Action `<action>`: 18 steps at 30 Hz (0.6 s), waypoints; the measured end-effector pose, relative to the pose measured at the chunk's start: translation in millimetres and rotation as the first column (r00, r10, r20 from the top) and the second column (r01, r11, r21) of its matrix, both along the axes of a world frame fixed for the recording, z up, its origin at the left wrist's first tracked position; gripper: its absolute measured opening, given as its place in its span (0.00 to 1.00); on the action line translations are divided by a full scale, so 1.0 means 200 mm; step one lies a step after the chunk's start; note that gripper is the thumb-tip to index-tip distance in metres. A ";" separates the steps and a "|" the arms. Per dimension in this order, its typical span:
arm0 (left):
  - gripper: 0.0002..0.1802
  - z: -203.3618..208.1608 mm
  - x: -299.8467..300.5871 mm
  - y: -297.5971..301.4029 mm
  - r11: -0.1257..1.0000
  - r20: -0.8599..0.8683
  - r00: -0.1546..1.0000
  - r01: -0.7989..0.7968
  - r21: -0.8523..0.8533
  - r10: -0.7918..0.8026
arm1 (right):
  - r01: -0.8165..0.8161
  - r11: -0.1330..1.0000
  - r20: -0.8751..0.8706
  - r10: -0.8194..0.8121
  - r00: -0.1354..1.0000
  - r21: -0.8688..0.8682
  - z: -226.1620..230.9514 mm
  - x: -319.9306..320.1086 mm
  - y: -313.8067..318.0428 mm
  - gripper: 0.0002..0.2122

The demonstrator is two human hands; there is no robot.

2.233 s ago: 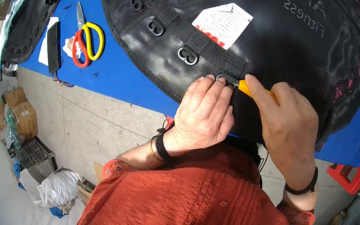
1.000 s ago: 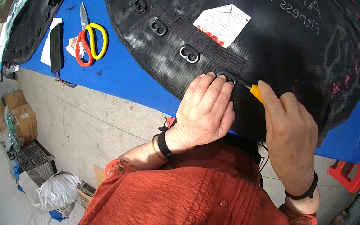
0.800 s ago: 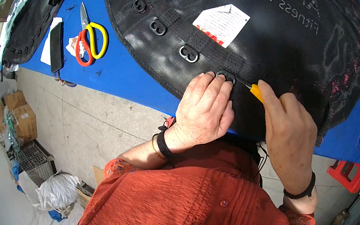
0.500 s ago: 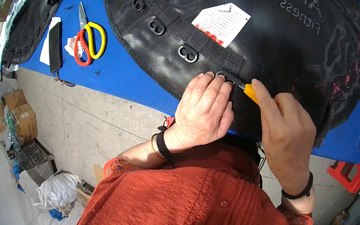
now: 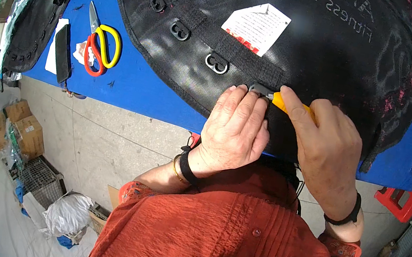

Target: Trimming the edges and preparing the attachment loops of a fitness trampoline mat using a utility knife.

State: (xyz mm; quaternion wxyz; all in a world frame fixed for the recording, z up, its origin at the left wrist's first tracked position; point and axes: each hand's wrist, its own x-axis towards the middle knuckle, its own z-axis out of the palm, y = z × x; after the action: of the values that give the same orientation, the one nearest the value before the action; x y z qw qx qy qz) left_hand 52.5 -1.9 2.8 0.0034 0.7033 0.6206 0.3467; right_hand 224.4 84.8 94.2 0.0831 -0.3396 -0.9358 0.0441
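A person in a rust-red shirt bends over a black mesh mat (image 5: 327,67) spread on a blue worktop (image 5: 129,97), the left hand (image 5: 233,130) laid flat near its edge, apparently to steady the work. Its fingers lie close together and nearly straight, tips at a dark metal loop fitting (image 5: 260,89); whether they pinch it is hidden. The right hand (image 5: 326,149) has its fingers wrapped around a yellow-handled tool (image 5: 288,105), the index finger extended along the grip, probably for control. The tool's tip points at the fitting, contact hard to confirm. Red-and-yellow-handled scissors (image 5: 101,51) lie left of the mat, presumably parked within reach.
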 end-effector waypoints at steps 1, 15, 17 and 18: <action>0.24 0.00 0.00 0.00 1.000 -0.001 1.000 -0.001 0.002 0.001 | 0.000 1.000 0.000 0.000 1.000 -0.001 0.01 0.00 0.00 0.20; 0.24 0.00 0.00 0.00 1.000 -0.009 1.000 -0.002 -0.003 0.002 | 0.007 1.000 0.083 -0.009 0.997 0.027 0.02 -0.04 0.00 0.19; 0.24 0.00 -0.01 0.00 1.000 -0.007 1.000 0.001 0.004 -0.001 | 0.008 0.999 0.099 -0.012 0.995 0.042 0.02 -0.05 -0.02 0.19; 0.24 0.00 0.00 0.00 1.000 -0.008 1.000 0.001 0.005 -0.001 | 0.008 0.998 0.116 -0.015 0.993 0.057 0.02 -0.06 -0.02 0.19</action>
State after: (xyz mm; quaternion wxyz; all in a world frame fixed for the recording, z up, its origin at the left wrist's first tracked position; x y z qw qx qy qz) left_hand 51.5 -1.7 2.5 -0.0006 0.7051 0.6193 0.3455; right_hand 212.9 80.5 99.1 0.0383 -0.3445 -0.9380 -0.0028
